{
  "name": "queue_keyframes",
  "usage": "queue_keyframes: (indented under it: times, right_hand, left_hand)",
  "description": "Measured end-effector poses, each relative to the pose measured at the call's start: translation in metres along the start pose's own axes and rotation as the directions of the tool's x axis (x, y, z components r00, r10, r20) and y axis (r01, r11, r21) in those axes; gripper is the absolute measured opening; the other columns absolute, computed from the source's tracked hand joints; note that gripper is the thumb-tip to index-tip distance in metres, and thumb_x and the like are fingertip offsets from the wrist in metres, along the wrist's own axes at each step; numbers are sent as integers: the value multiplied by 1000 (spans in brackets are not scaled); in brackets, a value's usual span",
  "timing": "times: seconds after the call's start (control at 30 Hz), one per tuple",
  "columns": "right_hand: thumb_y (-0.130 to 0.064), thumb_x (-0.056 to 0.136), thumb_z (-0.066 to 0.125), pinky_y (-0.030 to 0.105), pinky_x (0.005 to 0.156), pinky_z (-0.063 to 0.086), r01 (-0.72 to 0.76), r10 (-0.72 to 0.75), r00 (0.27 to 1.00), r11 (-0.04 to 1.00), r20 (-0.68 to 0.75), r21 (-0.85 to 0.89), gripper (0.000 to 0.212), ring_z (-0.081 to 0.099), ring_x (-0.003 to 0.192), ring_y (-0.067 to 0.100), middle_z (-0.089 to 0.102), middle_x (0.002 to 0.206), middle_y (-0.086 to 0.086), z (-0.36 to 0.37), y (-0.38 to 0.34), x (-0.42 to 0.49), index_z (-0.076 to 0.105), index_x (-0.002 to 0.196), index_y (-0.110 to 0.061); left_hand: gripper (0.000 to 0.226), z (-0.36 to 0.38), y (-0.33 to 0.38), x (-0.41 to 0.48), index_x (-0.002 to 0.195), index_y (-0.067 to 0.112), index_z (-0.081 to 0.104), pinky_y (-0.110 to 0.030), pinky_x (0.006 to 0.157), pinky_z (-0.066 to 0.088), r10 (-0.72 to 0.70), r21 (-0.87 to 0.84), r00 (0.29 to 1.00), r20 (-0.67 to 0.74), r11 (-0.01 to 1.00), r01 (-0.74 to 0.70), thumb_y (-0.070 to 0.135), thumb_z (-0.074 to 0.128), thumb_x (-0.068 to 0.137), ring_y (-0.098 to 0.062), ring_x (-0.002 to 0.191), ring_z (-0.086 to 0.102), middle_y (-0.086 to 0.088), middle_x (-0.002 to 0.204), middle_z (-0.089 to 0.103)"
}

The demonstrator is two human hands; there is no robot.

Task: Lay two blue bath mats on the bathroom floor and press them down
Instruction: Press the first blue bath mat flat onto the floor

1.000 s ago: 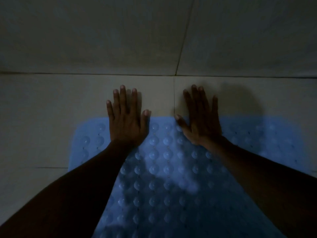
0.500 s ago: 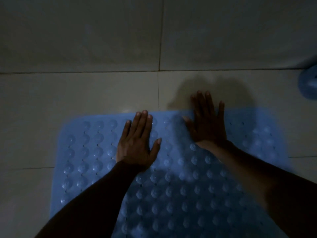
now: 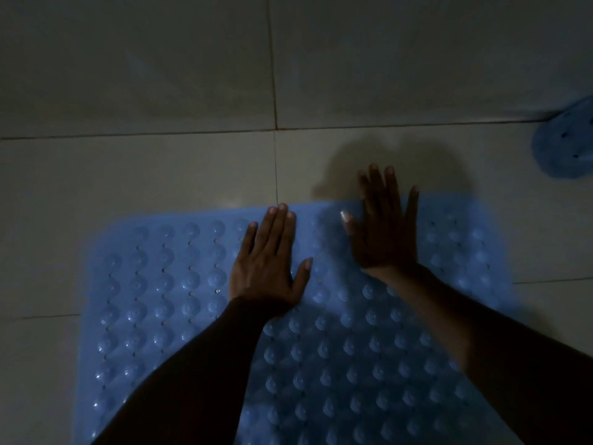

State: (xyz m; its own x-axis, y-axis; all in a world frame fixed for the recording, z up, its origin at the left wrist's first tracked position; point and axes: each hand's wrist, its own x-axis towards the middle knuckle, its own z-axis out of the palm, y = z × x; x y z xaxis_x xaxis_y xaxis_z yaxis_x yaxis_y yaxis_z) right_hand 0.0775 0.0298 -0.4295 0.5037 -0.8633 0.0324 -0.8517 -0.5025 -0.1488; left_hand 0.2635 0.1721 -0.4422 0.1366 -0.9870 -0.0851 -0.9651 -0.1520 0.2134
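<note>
A blue bath mat (image 3: 167,293) covered in round suction bumps lies flat on the pale tiled floor in dim light. My left hand (image 3: 268,261) lies flat on it near its far edge, fingers straight and close together. My right hand (image 3: 383,226) presses flat beside it, palm on the mat and fingertips reaching past the far edge onto the tile. A second blue mat (image 3: 566,142) shows only as a rounded corner at the right edge of the view.
The tiled floor (image 3: 128,181) meets a tiled wall (image 3: 160,59) along a grout line just beyond the mat. Bare tile lies to the left of the mat and between the two mats.
My left hand has drawn back from the tile onto the mat and now rests angled to the right. My right hand stays at the far edge. The second mat's corner has come into view.
</note>
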Motion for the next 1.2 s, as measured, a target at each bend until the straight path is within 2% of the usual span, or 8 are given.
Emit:
queue_keyframes:
  times: [0.1, 0.27, 0.37, 0.5, 0.73, 1.0, 1.07, 1.2]
  right_hand:
    - [-61, 102, 16, 62, 125, 1, -5, 12, 997, 996, 76, -87, 80, 0, 159, 26, 5, 172, 9, -3, 27, -24, 9, 163, -11]
    - [-67, 98, 14, 57, 127, 0, -10, 21, 988, 997, 152, -72, 89, 0, 159, 24, 5, 171, 13, 3, 33, -28, 8, 162, -5]
    - [-65, 100, 12, 56, 127, 1, -4, 15, 989, 997, 145, -76, 87, -2, 159, 25, 3, 171, 14, 3, 33, -27, 7, 162, -4]
    - [-58, 102, 18, 57, 126, 4, -19, 23, 995, 999, 96, -43, 82, 4, 159, 26, 10, 170, 14, 7, 31, -28, 14, 161, -3]
    - [-56, 103, 17, 56, 127, 6, -6, 13, 997, 996, 80, -85, 80, 1, 159, 28, 5, 170, 15, -12, 71, -45, 8, 162, -2]
    - [-55, 100, 39, 51, 128, 11, 39, -38, 999, 999, 31, -30, 84, 11, 158, 29, 15, 169, 16, 2, 87, -56, 18, 161, -2]
    - [-53, 100, 41, 52, 127, 13, 44, -44, 999, 998, -1, -36, 82, 14, 157, 30, 18, 168, 17, 2, 87, -56, 22, 160, 0]
    - [-54, 103, 30, 54, 127, 13, 41, -42, 999, 998, -15, -47, 78, 16, 157, 31, 21, 167, 18, 6, 84, -55, 25, 159, 0]
  left_hand:
    - [81, 0, 2, 1, 165, 8, 14, -48, 130, 12, 2, -5, 1000, -7, 1000, -2, 57, 26, 102, -22, 161, 2, -10, 174, 8]
    - [80, -3, 7, 2, 164, 4, 15, -49, 130, 8, -12, 1, 999, -29, 1000, 12, 55, 24, 104, -26, 161, 3, -14, 173, 7]
    - [77, -10, 40, 13, 164, 5, 7, -43, 130, -2, -31, -94, 997, -70, 995, 24, 52, 23, 105, -26, 161, -1, -11, 172, -1]
    - [80, 4, 62, 14, 164, 6, 14, -48, 130, 9, 12, -49, 1000, 4, 999, -12, 54, 30, 102, -25, 161, 2, -12, 173, 5]
    - [81, 5, 60, 17, 164, 4, 18, -45, 131, 7, 21, -19, 1000, 20, 1000, -20, 51, 32, 100, -25, 161, 3, -13, 173, 9]
    - [77, 6, 74, 16, 162, 2, 22, -49, 129, 8, -13, -36, 1000, 1, 999, 13, 50, 29, 103, -31, 160, 10, -17, 172, 13]
    - [76, 9, 95, 14, 163, 5, 24, -52, 128, 12, 48, -53, 999, 5, 997, -47, 51, 33, 103, -31, 160, 11, -16, 172, 14]
    - [79, 18, 106, 8, 164, 11, 25, -52, 129, 14, 99, -31, 995, -10, 995, -99, 55, 41, 100, -28, 161, 11, -12, 172, 17]
